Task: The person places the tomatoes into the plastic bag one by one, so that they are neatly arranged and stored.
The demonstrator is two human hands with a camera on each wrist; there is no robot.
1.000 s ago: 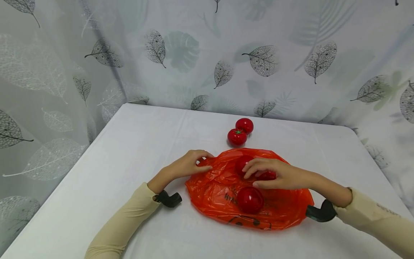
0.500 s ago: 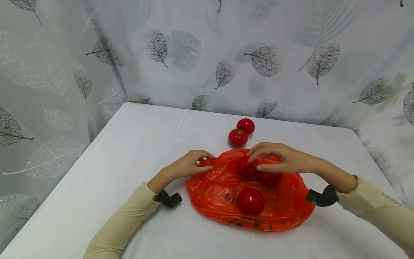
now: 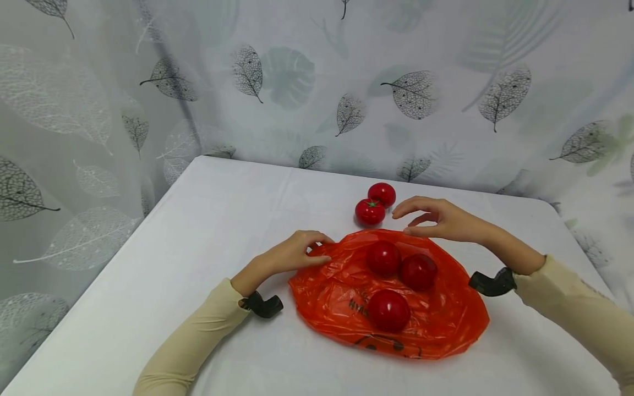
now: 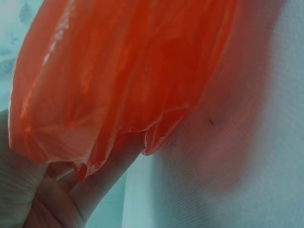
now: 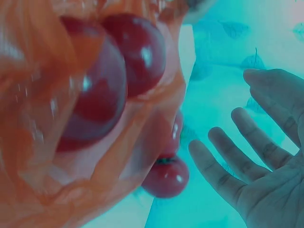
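An orange-red plastic bag [image 3: 327, 300] lies spread on the white table, with three red tomatoes [image 3: 389, 311] on or inside it. At its left edge, my left hand [image 3: 287, 254] grips the film between thumb and fingers; in the left wrist view the bag [image 4: 109, 80] covers part of the fingers. Just beyond the bag's far right edge, my right hand [image 3: 446, 221] hovers with fingers spread, holding nothing. Left of its fingertips sit two more tomatoes, a front one [image 3: 370, 213] with a green stem top and another [image 3: 382, 194] touching it from behind.
The white tabletop [image 3: 238, 209] extends around the bag on all sides. A leaf-patterned curtain [image 3: 292, 82] hangs behind and at the left of the table. Each wrist carries a black curved mount [image 3: 264, 306].
My right hand has moved away from above the tomatoes on the bag to beyond its far edge, near the two back tomatoes. My left hand has kept its place on the bag.
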